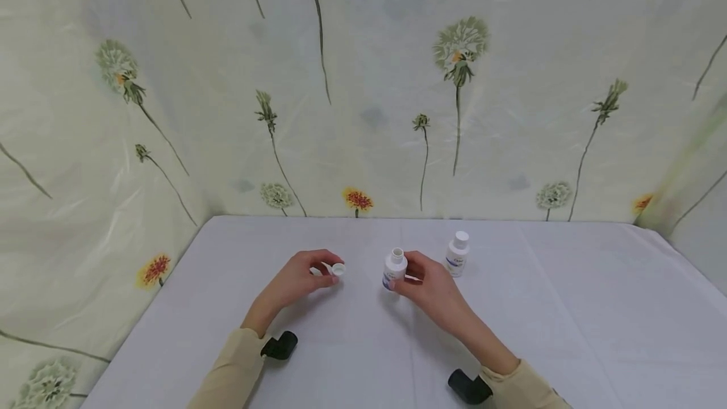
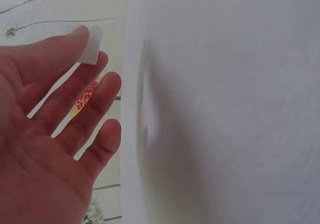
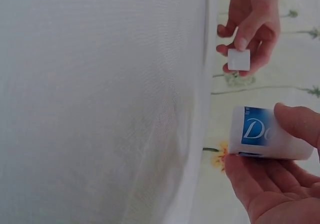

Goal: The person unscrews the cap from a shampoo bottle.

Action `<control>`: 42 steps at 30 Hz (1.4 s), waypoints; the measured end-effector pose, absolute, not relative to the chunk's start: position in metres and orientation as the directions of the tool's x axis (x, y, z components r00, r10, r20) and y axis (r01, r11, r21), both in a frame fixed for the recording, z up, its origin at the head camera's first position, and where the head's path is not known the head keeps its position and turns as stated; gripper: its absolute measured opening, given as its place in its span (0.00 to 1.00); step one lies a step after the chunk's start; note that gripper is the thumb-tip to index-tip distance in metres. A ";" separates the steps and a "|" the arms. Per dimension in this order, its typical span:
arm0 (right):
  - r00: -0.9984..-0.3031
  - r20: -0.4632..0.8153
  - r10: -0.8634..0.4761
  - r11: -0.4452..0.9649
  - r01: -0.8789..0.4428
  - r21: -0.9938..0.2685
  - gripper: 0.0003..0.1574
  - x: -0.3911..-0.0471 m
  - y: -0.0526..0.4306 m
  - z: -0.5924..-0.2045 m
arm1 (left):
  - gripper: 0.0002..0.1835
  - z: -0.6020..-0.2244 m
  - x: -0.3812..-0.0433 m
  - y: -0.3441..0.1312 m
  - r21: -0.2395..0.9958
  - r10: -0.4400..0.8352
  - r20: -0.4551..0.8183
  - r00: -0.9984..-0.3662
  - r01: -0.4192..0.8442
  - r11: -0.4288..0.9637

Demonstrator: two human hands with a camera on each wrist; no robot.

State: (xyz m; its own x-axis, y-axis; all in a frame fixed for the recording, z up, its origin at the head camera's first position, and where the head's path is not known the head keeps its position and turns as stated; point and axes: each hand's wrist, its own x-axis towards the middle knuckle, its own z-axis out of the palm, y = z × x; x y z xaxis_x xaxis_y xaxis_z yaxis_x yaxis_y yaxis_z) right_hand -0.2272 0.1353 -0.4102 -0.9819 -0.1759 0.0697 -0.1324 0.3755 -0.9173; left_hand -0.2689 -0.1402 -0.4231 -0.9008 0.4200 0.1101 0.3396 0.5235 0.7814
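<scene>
My left hand (image 1: 300, 278) pinches a small white screw cap (image 1: 338, 269) between thumb and fingertips, its hollow side facing up. In the left wrist view the cap (image 2: 92, 47) sits between the thumb and a fingertip, the other fingers spread loosely. My right hand (image 1: 434, 289) grips a white plastic bottle (image 1: 394, 269) with a blue label; its neck is uncapped and it stands upright. The right wrist view shows the bottle (image 3: 255, 132) between thumb and fingers. Behind the right hand a second white bottle (image 1: 457, 254) stands with its cap on.
A white cloth covers the table (image 1: 352, 346). Behind and to the left hangs a pale sheet (image 1: 369, 81) printed with dandelions and flowers. Black wrist devices (image 1: 280, 346) are strapped at both beige sleeves (image 1: 233, 365).
</scene>
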 end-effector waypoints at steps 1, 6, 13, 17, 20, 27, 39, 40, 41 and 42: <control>-0.982 0.071 -0.176 0.378 -0.134 -0.916 0.33 -0.228 0.135 -0.410 | 0.13 -0.423 -0.269 -0.141 0.780 0.418 0.112 -0.902 0.340 0.526; -0.977 0.081 -0.195 0.379 -0.151 -0.913 0.34 -0.235 0.130 -0.412 | 0.12 -0.422 -0.273 -0.142 0.776 0.385 0.115 -0.916 0.325 0.541; -0.981 0.083 -0.177 0.390 -0.147 -0.909 0.33 -0.243 0.122 -0.411 | 0.12 -0.426 -0.281 -0.142 0.802 0.321 0.100 -0.942 0.267 0.534; -0.978 0.095 -0.185 0.383 -0.161 -0.910 0.33 -0.249 0.117 -0.413 | 0.12 -0.428 -0.284 -0.142 0.796 0.294 0.102 -0.950 0.255 0.549; -0.976 0.107 -0.188 0.370 -0.171 -0.913 0.32 -0.254 0.113 -0.415 | 0.11 -0.427 -0.286 -0.142 0.795 0.281 0.103 -0.954 0.249 0.553; -0.979 0.113 -0.169 0.418 -0.175 -0.891 0.32 -0.264 0.106 -0.415 | 0.11 -0.426 -0.289 -0.141 0.784 0.251 0.120 -0.960 0.247 0.570; -0.982 0.104 -0.160 0.459 -0.167 -0.873 0.31 -0.278 0.093 -0.415 | 0.11 -0.425 -0.296 -0.136 0.782 0.226 0.098 -0.969 0.215 0.585; -0.982 0.101 -0.161 0.466 -0.166 -0.869 0.30 -0.279 0.092 -0.415 | 0.10 -0.425 -0.296 -0.136 0.782 0.226 0.095 -0.969 0.214 0.586; -0.982 0.099 -0.162 0.473 -0.165 -0.865 0.30 -0.281 0.091 -0.416 | 0.10 -0.425 -0.297 -0.136 0.781 0.226 0.093 -0.970 0.212 0.588; -0.982 0.098 -0.164 0.478 -0.166 -0.863 0.30 -0.283 0.090 -0.416 | 0.10 -0.424 -0.297 -0.136 0.781 0.224 0.091 -0.970 0.209 0.589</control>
